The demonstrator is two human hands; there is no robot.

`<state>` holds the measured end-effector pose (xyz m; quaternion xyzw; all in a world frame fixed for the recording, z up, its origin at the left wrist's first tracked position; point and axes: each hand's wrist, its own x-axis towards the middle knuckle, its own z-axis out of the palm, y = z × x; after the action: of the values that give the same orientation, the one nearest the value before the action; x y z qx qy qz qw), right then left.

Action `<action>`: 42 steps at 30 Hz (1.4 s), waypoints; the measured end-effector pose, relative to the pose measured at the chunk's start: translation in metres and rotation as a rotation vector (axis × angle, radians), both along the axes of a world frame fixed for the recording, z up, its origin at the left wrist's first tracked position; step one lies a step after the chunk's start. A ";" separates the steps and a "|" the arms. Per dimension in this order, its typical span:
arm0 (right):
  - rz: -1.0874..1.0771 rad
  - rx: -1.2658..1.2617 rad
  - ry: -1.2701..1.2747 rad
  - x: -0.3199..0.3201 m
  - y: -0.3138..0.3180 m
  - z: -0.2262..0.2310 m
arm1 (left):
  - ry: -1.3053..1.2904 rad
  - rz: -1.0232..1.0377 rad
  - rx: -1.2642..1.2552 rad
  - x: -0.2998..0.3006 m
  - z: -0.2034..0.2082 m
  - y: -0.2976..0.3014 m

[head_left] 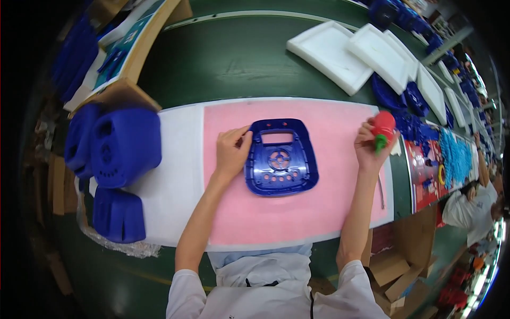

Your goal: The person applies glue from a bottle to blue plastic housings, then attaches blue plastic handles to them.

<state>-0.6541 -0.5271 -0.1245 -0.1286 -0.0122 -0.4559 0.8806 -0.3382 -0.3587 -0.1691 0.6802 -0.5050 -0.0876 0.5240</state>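
Blue plastic housing [297, 159]: flat on the pink mat [319, 223], between both hands, long axis running away from the body
Left hand [234, 151]: nearer, right there, pinching the upper left edge
Right hand [370, 143]: well apart, wrapped around a red, green-tipped tool [383, 125]

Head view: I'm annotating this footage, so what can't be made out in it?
Head view, blue panel: underside hidden by the panel's own body.
Head view, right hand: palm partly hidden by the red bottle.
Head view, co-worker: hand details too small near the right rim.
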 end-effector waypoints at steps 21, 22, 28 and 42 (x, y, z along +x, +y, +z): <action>-1.116 -0.282 3.130 -0.298 -0.071 -0.005 | 0.113 -0.014 0.039 0.003 -0.010 0.001; -1.143 -0.150 3.241 -0.313 -0.065 -0.018 | 0.097 -0.014 0.039 0.003 -0.010 0.001; -0.728 -0.317 3.189 -0.363 -0.050 -0.022 | 0.114 -0.018 0.034 0.008 -0.006 0.007; -0.518 -0.679 1.369 0.021 0.078 0.106 | 0.065 -0.029 0.022 0.006 -0.007 0.006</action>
<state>-0.6326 -0.4491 -0.0188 -0.6386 0.4226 -0.4370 0.4718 -0.3319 -0.3524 -0.1757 0.6754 -0.4965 -0.1231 0.5312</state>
